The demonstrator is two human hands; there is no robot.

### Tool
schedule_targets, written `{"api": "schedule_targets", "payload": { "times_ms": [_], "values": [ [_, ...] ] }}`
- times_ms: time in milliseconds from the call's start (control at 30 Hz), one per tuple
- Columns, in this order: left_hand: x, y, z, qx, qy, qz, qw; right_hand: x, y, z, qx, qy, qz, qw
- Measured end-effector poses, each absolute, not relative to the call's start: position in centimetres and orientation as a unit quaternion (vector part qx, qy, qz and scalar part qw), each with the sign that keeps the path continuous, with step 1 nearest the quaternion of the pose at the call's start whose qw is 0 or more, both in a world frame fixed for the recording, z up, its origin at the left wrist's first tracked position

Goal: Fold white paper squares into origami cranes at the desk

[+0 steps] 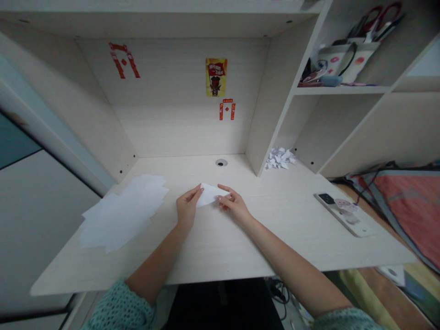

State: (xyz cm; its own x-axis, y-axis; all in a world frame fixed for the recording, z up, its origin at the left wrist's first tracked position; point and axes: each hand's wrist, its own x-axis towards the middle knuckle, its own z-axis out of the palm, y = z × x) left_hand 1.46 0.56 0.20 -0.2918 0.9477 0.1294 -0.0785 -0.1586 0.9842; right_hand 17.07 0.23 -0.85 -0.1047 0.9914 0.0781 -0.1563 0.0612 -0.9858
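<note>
Nearest, teal sleeves [120, 311]. Farther, over the desk [275, 229], left hand [186, 207] and right hand [233, 204] half open, fingertips pinching opposite ends of a small white paper [209, 195]. Loose sheets [120, 213] left, phone [345, 213] right.

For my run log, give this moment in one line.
left hand pinches folded paper | right hand presses it | loose sheets left | phone right

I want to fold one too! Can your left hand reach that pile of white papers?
Probably yes. The left hand, pinching the small paper, is beside the pile of white papers, with only bare desk between them.
</note>
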Motion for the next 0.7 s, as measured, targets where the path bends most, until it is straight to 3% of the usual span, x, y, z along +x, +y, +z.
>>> {"api": "schedule_targets", "payload": {
  "times_ms": [133,700],
  "values": [
    [1.8,0.3,0.2,0.432,0.495,0.628,0.417,16.0,0.3,-1.8,-0.439,-0.526,0.557,0.47],
    [2.0,1.0,-0.4,0.382,0.488,0.616,0.486,16.2,0.3,-1.8,-0.449,-0.517,0.521,0.509]
  ]
}}
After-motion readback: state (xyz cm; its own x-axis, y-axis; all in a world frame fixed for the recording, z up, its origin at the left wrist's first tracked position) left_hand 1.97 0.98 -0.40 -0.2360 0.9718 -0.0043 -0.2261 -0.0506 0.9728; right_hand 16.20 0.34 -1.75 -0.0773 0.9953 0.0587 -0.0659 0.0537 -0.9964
